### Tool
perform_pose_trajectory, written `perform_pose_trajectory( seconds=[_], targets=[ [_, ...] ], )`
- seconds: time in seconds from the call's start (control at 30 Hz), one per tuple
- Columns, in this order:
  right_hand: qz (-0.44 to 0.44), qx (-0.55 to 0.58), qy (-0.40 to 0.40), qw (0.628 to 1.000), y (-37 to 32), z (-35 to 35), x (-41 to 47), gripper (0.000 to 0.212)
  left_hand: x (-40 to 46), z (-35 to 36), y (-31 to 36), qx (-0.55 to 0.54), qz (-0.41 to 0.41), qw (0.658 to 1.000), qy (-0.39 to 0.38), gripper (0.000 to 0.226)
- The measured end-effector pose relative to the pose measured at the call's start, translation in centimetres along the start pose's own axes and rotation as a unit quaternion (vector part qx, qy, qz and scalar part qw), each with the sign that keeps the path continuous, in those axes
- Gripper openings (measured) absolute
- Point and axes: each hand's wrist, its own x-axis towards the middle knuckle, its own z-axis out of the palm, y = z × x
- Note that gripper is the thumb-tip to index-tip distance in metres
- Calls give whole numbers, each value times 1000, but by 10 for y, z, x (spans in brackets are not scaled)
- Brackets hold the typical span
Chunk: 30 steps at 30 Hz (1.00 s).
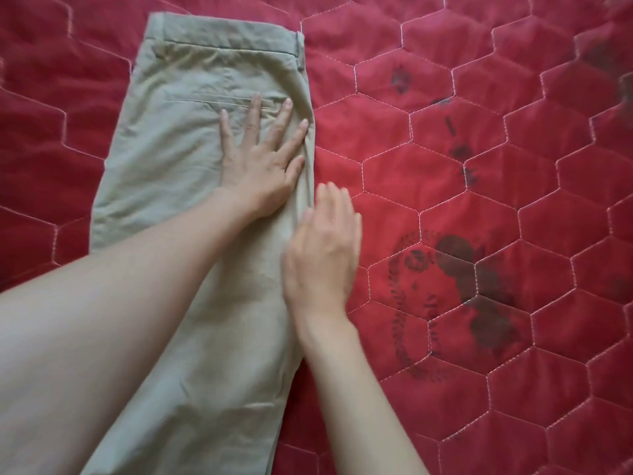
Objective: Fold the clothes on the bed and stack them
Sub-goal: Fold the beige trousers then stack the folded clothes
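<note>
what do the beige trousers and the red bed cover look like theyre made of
The beige trousers look like a woven cotton twill, matte, judging by the fine creases, the stitched welt pocket and the waistband; the exact fibre cannot be told. The red bed cover looks like a quilted, padded fabric with a slight sheen: pale stitching forms puffed hexagons, with a dark print on it.

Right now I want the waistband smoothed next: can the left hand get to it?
Probably yes: the left hand lies flat on the trousers, and only bare fabric lies between its fingers and the waistband.
</note>
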Motion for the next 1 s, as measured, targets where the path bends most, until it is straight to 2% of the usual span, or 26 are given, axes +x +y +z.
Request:
perform_pose_trajectory(
  seconds=[0.07,0.1,0.17,0.27,0.37,0.53,0.77,0.9,1.0],
  targets=[
    [-10,-78,-75,994,-3,29,-3,52,11,2,-6,-3,1,1000,0,54],
    [-12,-115,-88,989,4,40,-7,53,18,1,-8,-5,-1,1000,0,54],
    [-21,-152,-53,987,25,49,-19,54,37,-2,-13,-9,-3,1000,4,52],
    [-52,-144,19,988,55,56,-39,52,65,-6,-19,-9,11,1000,7,51],
    [-76,-146,30,986,67,61,-47,54,80,-5,-21,-17,20,1000,17,51],
    [-66,-134,28,988,62,56,-43,55,68,-8,-32,-75,53,996,-3,58],
    [-57,-144,13,988,57,51,-40,53,-108,-5,-61,-110,-9,992,-62,67],
    [-48,-149,-11,988,56,49,-40,54,-223,-3,-81,-94,-68,987,-113,63],
    [-54,-150,-39,987,56,42,-40,56,-306,-3,-82,-127,-114,977,-131,62]
  ],
)
